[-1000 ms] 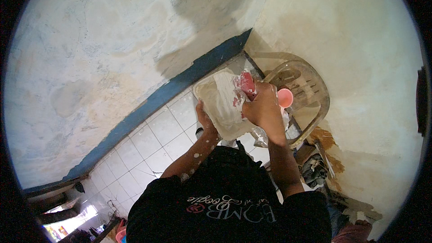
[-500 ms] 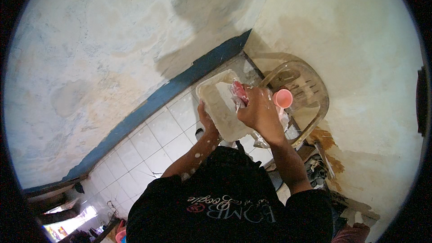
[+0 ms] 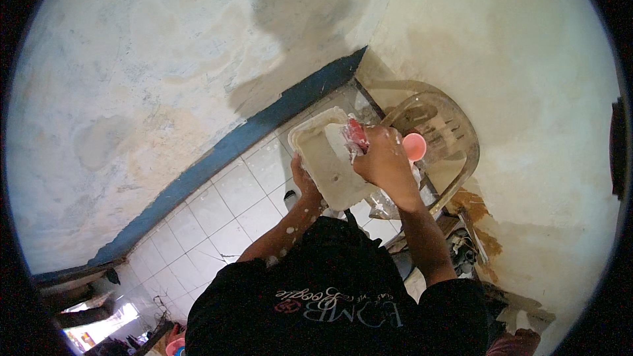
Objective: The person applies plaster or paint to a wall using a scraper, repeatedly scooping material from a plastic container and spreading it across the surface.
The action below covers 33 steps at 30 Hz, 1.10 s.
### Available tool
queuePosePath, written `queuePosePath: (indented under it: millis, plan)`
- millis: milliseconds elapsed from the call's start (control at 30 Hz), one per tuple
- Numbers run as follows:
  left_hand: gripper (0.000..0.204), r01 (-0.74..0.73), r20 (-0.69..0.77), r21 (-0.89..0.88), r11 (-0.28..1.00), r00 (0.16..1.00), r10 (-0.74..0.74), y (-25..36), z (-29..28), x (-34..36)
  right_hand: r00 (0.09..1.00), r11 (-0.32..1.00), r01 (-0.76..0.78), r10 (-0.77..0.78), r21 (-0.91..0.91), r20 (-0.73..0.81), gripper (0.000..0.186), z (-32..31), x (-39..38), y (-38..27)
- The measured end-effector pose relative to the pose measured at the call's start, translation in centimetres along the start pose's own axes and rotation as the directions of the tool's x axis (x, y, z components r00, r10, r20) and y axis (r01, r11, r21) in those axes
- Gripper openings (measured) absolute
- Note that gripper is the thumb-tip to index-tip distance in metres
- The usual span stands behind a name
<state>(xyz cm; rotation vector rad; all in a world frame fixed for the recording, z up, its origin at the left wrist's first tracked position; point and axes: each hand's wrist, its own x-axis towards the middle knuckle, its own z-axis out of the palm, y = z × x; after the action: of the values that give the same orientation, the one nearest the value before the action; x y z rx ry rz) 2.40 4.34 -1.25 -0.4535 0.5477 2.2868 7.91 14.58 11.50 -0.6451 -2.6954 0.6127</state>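
Two hands on the work. Left hand (image 3: pixel 305 179) curls round the left side of a pale rectangular plastic tub (image 3: pixel 324 157), fingers on its outer wall; grip closed on that edge. Right hand (image 3: pixel 386 161) is clenched round a red scraper (image 3: pixel 357 134) smeared with white paste, over the tub's right side. Exact finger placement there: cannot tell.

Tub position: in front of the torso, held above the white tiled floor (image 3: pixel 221 192), near the wall's blue band (image 3: pixel 227 145).

Change over the last second: the broad white streak across the tub's middle is gone; more grey-beige bottom shows, and the white patch (image 3: pixel 336 137) sits beside the scraper. Reading: the paste is probably being gathered toward the right side, partly onto the blade.

Nearby: pink cup (image 3: pixel 414 146) just right of the right hand, by a worn plastic chair (image 3: pixel 473 142).
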Motion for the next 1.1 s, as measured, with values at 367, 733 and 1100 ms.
queuePosePath:
  millis: [367, 733, 1100]
  plan:
    - [0.062, 0.092, 0.02, 0.083, 0.992, 0.995, -0.093, 1.5, 0.9, -0.9, 0.996, 0.999, 0.051, -0.052, -0.016, -0.069, 0.031, 1.2, -0.8, -1.4]
    - [0.063, 0.098, 0.046, 0.027, 0.995, 0.994, -0.099, 2.6, 0.3, -1.1, 0.993, 0.975, 0.006, -0.031, 0.22, 0.111, 0.025, 1.4, 0.0, -3.7]
    - [0.064, 0.082, 0.123, 0.03, 0.996, 0.989, -0.085, 3.2, -0.1, -0.1, 0.989, 0.994, 0.097, -0.102, 0.046, 0.107, 0.028, 2.5, 0.4, -4.4]
